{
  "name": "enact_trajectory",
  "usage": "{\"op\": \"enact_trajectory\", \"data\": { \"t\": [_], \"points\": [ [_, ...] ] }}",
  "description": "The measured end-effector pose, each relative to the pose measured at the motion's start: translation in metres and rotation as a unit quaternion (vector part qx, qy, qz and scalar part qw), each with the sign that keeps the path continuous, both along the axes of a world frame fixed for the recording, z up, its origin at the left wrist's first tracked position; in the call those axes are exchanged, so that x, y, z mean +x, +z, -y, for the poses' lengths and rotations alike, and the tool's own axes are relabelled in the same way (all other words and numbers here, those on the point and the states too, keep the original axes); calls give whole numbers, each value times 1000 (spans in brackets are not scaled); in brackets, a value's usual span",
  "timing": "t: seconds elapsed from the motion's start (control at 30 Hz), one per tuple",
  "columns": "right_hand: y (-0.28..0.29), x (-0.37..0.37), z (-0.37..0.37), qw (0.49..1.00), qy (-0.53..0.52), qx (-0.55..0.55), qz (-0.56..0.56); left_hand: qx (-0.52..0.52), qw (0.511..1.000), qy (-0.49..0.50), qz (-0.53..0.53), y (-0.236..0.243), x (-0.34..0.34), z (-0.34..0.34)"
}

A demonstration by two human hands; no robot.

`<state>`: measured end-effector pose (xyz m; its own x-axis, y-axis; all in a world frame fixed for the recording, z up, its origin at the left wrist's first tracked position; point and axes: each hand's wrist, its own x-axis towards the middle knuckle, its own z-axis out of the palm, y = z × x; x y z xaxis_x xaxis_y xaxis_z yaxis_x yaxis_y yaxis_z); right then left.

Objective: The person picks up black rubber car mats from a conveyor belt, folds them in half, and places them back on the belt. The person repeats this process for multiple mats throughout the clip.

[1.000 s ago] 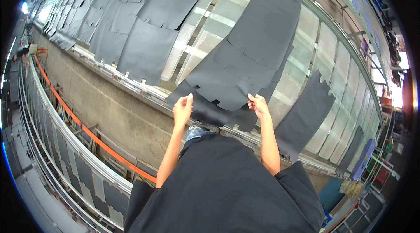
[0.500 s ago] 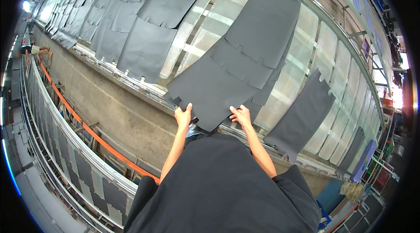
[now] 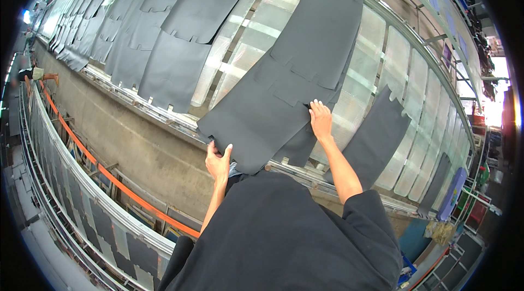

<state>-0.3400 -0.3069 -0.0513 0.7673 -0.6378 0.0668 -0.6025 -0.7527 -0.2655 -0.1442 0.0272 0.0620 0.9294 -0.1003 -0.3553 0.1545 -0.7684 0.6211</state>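
Observation:
A dark grey flexible sheet (image 3: pixel 245 122) lies slantwise in front of me, its near end reaching to my waist. My left hand (image 3: pixel 218 164) grips its near left edge by a small tab, thumb raised on the side toward me. At the sheet's right edge, farther from me, my right hand (image 3: pixel 321 119) has its fingers bent over the edge, closed on it. Beyond, another grey sheet (image 3: pixel 322 23) with a notched end overlaps the first. Part of a further sheet (image 3: pixel 297 148) shows beneath, beside my right forearm.
Translucent panels in a long metal-railed rack (image 3: pixel 357 78) carry the sheets. More grey sheets (image 3: pixel 174 67) overlap at left; a separate one (image 3: pixel 374 132) lies at right. An orange rail (image 3: pixel 117 184) runs along the left behind a concrete strip (image 3: pixel 109 105). A person (image 3: pixel 38 74) stands far left.
My right hand has moved away from me along the sheet's right edge. My left hand has shifted slightly left and nearer. The sheet's near part has swung left.

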Motion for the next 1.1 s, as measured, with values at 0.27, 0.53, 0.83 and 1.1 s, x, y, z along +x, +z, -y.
{"op": "enact_trajectory", "data": {
  "t": [0.27, 0.53, 0.83, 1.1],
  "points": [
    [50, 45, -79, 981, 141, 3, 136, -228, 936, -15, -269, -17, 6, 53],
    [100, 54, -152, 944, 175, 240, 146, -284, 920, 159, -217, -55, 15, 43],
    [50, 47, -24, 995, 75, 59, 19, -222, 952, 129, -167, -47, 18, -12],
    [21, 44, -63, 990, 62, 49, 117, 22, 978, -84, 189, -7, 3, -1]
  ]
}}
